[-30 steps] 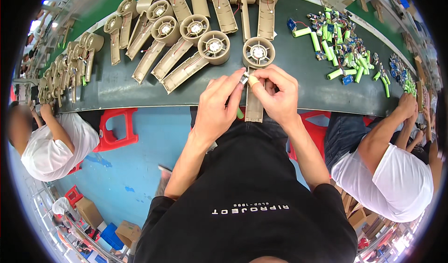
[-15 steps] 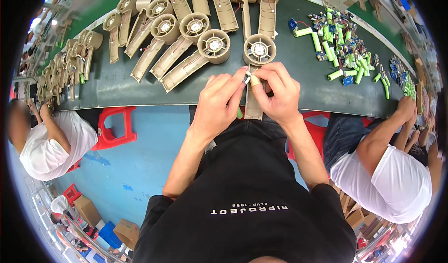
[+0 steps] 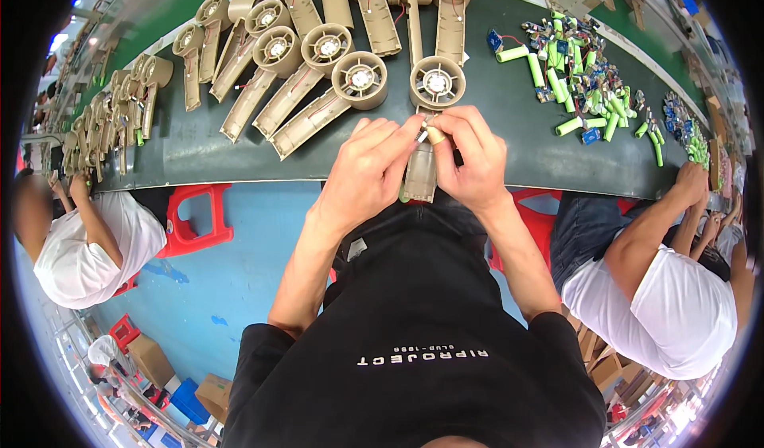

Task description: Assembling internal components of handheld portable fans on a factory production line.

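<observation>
At the near edge of the tabletop [image 3: 509, 142], keep your left hand [image 3: 372, 173] and right hand [image 3: 469, 161] pinched on the small part [image 3: 422, 135] above the tan fan shell [image 3: 426, 130], steadying both wrists.

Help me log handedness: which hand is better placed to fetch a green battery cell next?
Right hand, probably: the green battery cells lie on its side of the belt; the left hand would have to cross over.

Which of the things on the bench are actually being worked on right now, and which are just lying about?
In hand:
- tan fan housing, held by left hand and right hand
- small part pinched between the fingers

Lying about:
- row of other tan housings
- pile of green cylindrical cells
- red stool
</observation>
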`<state>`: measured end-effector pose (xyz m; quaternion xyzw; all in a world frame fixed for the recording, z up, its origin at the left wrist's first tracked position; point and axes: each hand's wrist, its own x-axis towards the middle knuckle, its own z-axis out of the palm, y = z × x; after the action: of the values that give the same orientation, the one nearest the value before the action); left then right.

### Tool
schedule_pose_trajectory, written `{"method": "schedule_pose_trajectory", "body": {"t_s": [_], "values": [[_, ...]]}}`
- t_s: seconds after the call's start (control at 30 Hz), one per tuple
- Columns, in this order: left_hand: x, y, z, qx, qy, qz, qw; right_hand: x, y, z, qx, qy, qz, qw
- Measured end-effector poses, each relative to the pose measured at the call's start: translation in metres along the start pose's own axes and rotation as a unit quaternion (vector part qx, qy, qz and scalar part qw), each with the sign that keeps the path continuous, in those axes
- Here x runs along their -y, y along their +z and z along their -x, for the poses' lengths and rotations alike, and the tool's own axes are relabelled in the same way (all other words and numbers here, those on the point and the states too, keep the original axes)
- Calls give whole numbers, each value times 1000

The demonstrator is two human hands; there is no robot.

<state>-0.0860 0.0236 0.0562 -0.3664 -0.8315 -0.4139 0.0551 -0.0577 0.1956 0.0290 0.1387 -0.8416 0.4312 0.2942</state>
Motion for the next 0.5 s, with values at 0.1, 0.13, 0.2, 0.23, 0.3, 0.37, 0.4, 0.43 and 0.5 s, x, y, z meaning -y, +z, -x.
{"method": "schedule_pose_trajectory", "body": {"t_s": [0.1, 0.13, 0.2, 0.23, 0.3, 0.37, 0.4, 0.43, 0.5], "values": [[-3, 4, 1, -15, -20, -12, 1000, 2, -4, -2, 20, 10, 13, 1000], [-8, 13, 4, -41, -69, 3, 997, 2, -7, -3, 40, 18, 33, 999], [-20, 20, 12, -72, -149, -3, 986, 7, -16, -9, 20, 57, 2, 998], [-23, 21, 16, -72, -157, -3, 985, 7, -21, -15, 9, 101, -36, 994], [-28, 25, 18, -65, -233, 88, 966, -9, -29, -44, -43, 145, -45, 988], [-34, 21, 6, -90, -181, 107, 973, -40, -41, -87, -109, 231, -84, 963], [-41, 4, -3, -33, -247, 165, 954, -64, -45, -111, -96, 265, -105, 954], [-48, -14, -14, 25, -309, 219, 925, -92, -47, -136, -85, 280, -76, 953], [-48, -46, -48, 2, -277, 233, 932, -145, -41, -182, -54, 321, -68, 943]]}}
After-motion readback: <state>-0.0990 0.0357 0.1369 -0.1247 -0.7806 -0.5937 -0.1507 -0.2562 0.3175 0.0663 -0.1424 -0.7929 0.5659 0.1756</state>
